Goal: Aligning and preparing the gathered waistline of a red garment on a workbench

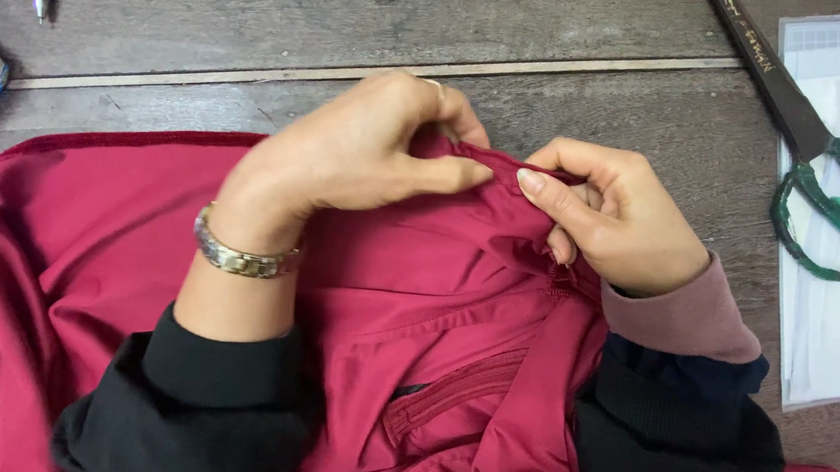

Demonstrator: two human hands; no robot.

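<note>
fingers of the left hand (367,147) and right hand (611,216) are pinched tight on a fold of the red garment (69,248) spread on the counter (257,23); a clear plastic packet (837,329) lies at right under green-handled scissors (823,198).

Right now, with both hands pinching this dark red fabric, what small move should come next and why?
Probably keep the pinch and ease the fold apart a little: the left hand and right hand grip one raised fold of the dark red garment almost fingertip to fingertip, so what lies between them is hidden.
</note>
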